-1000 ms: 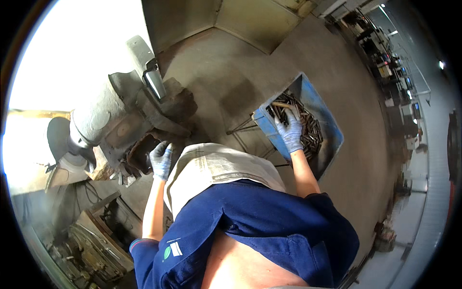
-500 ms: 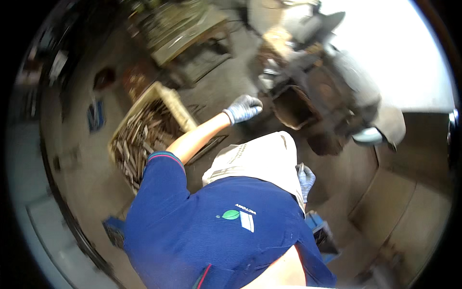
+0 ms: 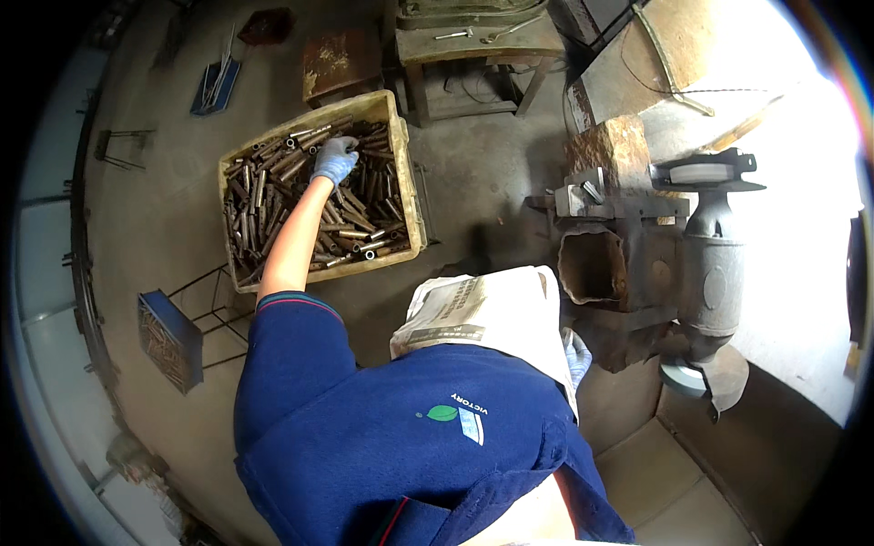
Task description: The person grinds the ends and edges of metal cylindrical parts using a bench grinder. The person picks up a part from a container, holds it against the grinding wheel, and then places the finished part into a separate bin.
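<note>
My left hand (image 3: 336,162), in a grey-blue work glove, reaches into a yellowish plastic crate (image 3: 415,196) heaped with short brown metal tubes (image 3: 350,215). Its fingers are curled down among the tubes near the far side; what lies between them is hidden. My right hand (image 3: 576,357), gloved alike, is low beside the right edge of the pale apron (image 3: 492,305) on my lap. Its fingers look bent inward, and the apron covers part of them, so anything held there does not show.
To the right stands a bench grinder (image 3: 712,273) with wheels at both ends, beside an open rusty metal box (image 3: 592,266). A worn workbench (image 3: 482,45) is at the back. On the left, a blue tray (image 3: 170,341) of small parts rests on a thin stand.
My left hand has moved left from near the rusty box into the crate of tubes. My right hand stays low by the apron. The view has turned to the left.
</note>
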Tool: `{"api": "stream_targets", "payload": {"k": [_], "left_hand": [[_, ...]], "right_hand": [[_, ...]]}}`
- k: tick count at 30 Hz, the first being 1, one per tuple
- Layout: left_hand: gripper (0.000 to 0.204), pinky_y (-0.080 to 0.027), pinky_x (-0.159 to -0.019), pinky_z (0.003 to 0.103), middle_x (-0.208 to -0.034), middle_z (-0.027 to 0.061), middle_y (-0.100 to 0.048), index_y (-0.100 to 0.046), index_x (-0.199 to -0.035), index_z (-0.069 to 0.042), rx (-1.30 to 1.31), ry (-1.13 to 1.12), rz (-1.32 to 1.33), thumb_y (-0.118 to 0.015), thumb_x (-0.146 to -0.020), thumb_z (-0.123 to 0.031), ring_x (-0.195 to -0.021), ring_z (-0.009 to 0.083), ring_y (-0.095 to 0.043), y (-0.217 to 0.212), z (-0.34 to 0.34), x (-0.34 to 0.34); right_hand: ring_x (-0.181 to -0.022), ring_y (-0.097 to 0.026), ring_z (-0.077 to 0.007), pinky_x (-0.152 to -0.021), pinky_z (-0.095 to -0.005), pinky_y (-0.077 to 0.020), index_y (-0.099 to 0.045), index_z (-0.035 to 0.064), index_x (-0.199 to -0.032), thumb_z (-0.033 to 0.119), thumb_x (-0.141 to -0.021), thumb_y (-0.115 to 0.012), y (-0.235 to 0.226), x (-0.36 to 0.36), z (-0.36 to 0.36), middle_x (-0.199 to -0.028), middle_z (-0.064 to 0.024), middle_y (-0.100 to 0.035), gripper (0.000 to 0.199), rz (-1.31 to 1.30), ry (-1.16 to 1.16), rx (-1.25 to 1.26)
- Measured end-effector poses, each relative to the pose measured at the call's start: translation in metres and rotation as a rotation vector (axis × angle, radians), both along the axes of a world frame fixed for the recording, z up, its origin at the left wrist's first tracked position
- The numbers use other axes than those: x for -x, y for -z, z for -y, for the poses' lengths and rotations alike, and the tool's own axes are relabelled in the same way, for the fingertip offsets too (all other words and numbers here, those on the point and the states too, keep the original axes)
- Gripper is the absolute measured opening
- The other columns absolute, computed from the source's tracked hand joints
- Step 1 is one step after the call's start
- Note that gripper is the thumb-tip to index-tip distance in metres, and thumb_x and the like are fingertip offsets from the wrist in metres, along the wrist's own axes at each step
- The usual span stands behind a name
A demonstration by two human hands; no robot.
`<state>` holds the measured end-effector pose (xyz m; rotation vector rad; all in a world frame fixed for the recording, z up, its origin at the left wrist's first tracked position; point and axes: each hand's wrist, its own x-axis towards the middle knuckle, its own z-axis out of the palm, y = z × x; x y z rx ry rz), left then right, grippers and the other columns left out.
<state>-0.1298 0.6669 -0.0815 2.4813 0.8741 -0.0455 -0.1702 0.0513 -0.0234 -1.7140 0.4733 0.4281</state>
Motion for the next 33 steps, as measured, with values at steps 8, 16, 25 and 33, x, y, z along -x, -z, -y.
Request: {"api": "stream_targets", "payload": {"k": [8,16,25,33], "left_hand": [[0.022,-0.049,-0.078,0.046,-0.1,0.0164,-0.065,-0.067,-0.096,-0.005,-0.453,0.279,-0.37,-0.053,-0.08,-0.01,-0.092,0.0331,-0.063,0.051,0.03,-0.043],[0.023,-0.049,-0.073,0.044,-0.098,0.0135,-0.066,-0.068,-0.094,-0.009,-0.483,0.492,-0.623,-0.054,-0.076,-0.015,-0.092,0.0279,-0.063,0.045,0.031,-0.052],[0.02,-0.052,-0.053,0.025,-0.083,0.013,-0.066,-0.061,-0.097,0.007,0.782,0.011,0.551,-0.063,-0.084,-0.009,-0.065,0.0152,-0.062,-0.072,0.087,-0.017],[0.03,-0.05,-0.065,0.026,-0.082,0.0086,-0.065,-0.061,-0.098,0.005,1.295,0.569,0.244,-0.062,-0.083,-0.022,-0.07,0.0131,-0.06,-0.174,0.308,-0.089]], "right_hand": [[-0.079,-0.06,-0.016,-0.074,-0.0277,-0.0494,-0.062,-0.0068,-0.103,0.025,-0.084,-0.068,0.03,0.005,0.013,-0.091,-0.0127,-0.066,0.038,-0.032,0.0,0.072],[-0.08,-0.06,-0.017,-0.076,-0.0285,-0.0488,-0.062,-0.0069,-0.104,0.024,-0.085,-0.066,0.04,0.022,0.028,-0.092,-0.0135,-0.067,0.036,-0.029,0.026,0.124],[-0.078,-0.062,-0.0153,-0.074,-0.0278,-0.0494,-0.064,-0.0066,-0.098,0.015,-0.087,-0.062,0.001,0.015,0.035,-0.088,-0.0121,-0.068,0.024,0.112,0.018,0.182],[-0.086,-0.063,-0.021,-0.078,-0.0287,-0.0484,-0.062,-0.0053,-0.099,0.005,-0.074,-0.064,-0.139,-0.051,-0.034,-0.094,-0.0146,-0.065,0.028,0.772,-0.36,0.234]]}}
